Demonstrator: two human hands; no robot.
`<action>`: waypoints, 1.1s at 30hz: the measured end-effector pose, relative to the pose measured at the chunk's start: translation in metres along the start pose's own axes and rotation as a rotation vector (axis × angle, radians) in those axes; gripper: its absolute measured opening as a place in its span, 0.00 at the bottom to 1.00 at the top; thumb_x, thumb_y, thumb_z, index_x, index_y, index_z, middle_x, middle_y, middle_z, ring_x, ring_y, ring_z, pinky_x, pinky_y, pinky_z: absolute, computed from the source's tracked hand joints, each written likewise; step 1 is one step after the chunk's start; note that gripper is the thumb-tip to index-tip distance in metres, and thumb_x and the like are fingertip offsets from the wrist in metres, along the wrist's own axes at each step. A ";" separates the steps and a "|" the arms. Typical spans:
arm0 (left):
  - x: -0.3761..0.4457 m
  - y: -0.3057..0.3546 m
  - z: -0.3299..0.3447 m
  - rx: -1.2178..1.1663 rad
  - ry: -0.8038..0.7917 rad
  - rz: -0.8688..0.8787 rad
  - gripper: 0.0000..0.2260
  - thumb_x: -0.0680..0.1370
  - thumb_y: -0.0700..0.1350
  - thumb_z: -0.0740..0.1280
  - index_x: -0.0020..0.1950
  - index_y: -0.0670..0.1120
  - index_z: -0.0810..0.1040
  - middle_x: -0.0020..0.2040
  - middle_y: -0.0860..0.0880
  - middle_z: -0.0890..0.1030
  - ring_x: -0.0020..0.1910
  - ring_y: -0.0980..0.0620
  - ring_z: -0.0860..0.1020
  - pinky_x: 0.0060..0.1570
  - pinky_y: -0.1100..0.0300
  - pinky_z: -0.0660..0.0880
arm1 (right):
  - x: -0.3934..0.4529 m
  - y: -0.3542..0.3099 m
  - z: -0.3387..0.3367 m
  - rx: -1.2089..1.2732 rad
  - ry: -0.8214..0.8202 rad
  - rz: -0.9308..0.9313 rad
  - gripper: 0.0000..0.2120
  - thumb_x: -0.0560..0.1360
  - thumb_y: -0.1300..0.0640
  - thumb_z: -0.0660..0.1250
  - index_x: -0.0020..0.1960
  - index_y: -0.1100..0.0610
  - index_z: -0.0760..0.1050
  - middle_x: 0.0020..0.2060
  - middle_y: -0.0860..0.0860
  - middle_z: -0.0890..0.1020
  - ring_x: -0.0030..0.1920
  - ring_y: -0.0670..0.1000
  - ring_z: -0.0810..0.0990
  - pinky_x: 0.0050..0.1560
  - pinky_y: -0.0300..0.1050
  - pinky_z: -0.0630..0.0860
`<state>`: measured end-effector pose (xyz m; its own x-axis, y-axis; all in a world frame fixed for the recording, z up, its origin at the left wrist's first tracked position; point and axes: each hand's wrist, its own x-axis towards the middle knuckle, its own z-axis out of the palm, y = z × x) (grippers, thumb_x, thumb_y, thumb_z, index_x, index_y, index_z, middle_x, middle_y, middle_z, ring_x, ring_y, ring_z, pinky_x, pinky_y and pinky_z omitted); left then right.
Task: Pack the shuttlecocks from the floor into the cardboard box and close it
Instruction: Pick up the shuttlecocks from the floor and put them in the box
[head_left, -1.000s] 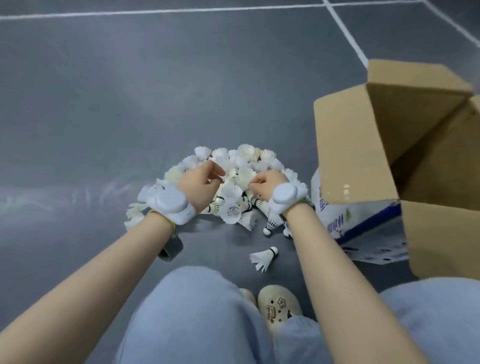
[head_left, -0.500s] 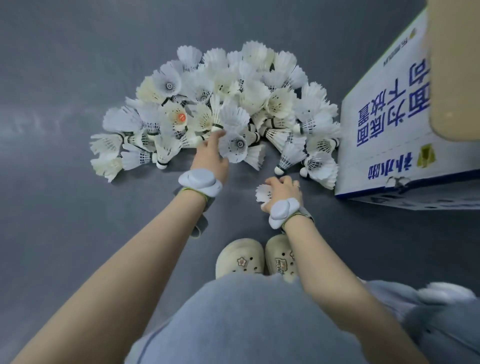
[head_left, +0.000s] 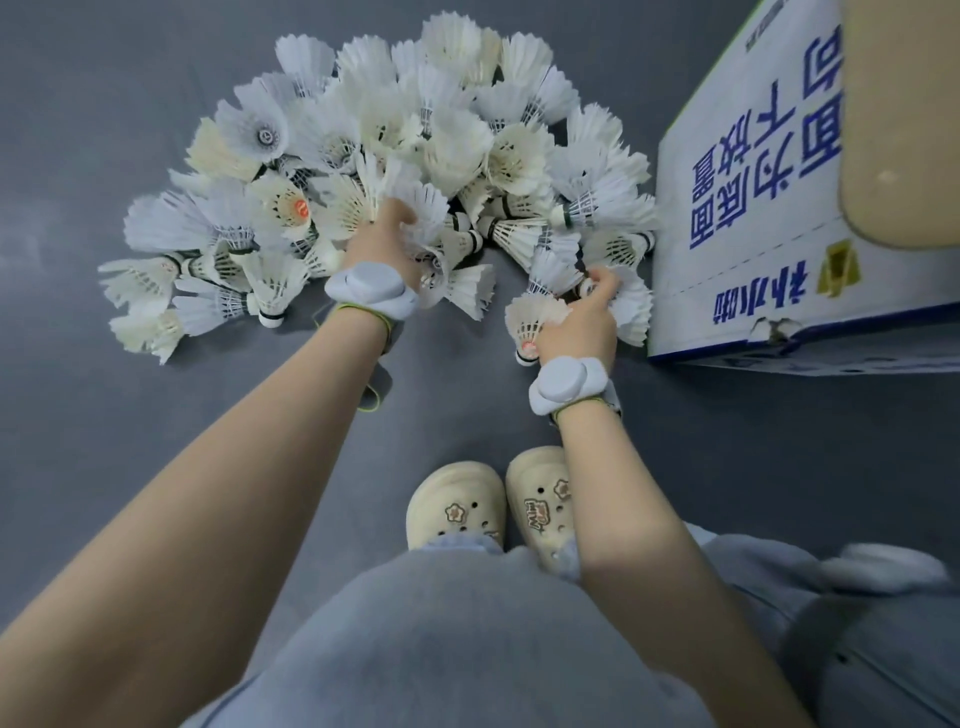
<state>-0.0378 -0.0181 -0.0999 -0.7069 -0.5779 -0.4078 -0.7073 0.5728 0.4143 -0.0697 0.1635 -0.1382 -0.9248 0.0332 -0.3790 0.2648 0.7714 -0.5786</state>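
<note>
Your left hand (head_left: 382, 239) is buried in the near edge of the heap of white feather shuttlecocks (head_left: 395, 150) on the dark grey floor (head_left: 104, 467); fingers are curled into the feathers and seem to grip a couple of them, though the fingertips are hidden, so how many I cannot tell. Your right hand (head_left: 579, 322) is at the heap's right end, just beside the white cardboard box with blue printed characters (head_left: 748, 218). It holds one white shuttlecock with a cork tip (head_left: 532, 322) against the palm, cork pointing back toward your wrist, while the thumb and fingertips pinch at another shuttlecock's base in the heap. The box sits right of the heap, touching or nearly touching the outermost feathers; a plain brown flap (head_left: 898, 119) hangs over its printed side at the frame's right edge. Box interior is out of view. Both wrists carry pale grey rounded wristband units (head_left: 369, 291). Your cream perforated clogs (head_left: 457, 506) stand on the floor below the heap, between your forearms, with grey trouser knees (head_left: 467, 649) at the bottom.
</note>
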 end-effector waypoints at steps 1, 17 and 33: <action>0.001 -0.002 0.000 -0.008 0.014 -0.016 0.19 0.73 0.33 0.56 0.62 0.47 0.69 0.52 0.40 0.79 0.50 0.40 0.78 0.43 0.51 0.74 | -0.003 0.000 0.001 0.045 0.035 0.059 0.33 0.69 0.69 0.62 0.71 0.54 0.56 0.44 0.55 0.80 0.43 0.59 0.80 0.39 0.44 0.70; -0.049 -0.024 -0.020 -0.081 0.135 0.138 0.04 0.76 0.39 0.60 0.42 0.41 0.72 0.35 0.48 0.73 0.36 0.48 0.69 0.30 0.66 0.62 | -0.007 -0.014 -0.040 -0.146 0.046 0.095 0.14 0.74 0.66 0.57 0.49 0.63 0.80 0.44 0.62 0.81 0.38 0.56 0.68 0.24 0.39 0.54; -0.190 0.074 -0.181 -0.345 0.563 0.291 0.05 0.76 0.41 0.64 0.49 0.41 0.78 0.37 0.48 0.77 0.36 0.51 0.71 0.30 0.66 0.60 | -0.118 -0.186 -0.210 0.124 0.069 -0.691 0.06 0.72 0.60 0.66 0.45 0.60 0.81 0.39 0.59 0.84 0.43 0.60 0.80 0.38 0.45 0.69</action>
<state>0.0448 0.0289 0.1555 -0.6908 -0.6946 0.2008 -0.3828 0.5869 0.7135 -0.0672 0.1500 0.1660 -0.9066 -0.3945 0.1496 -0.3642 0.5525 -0.7497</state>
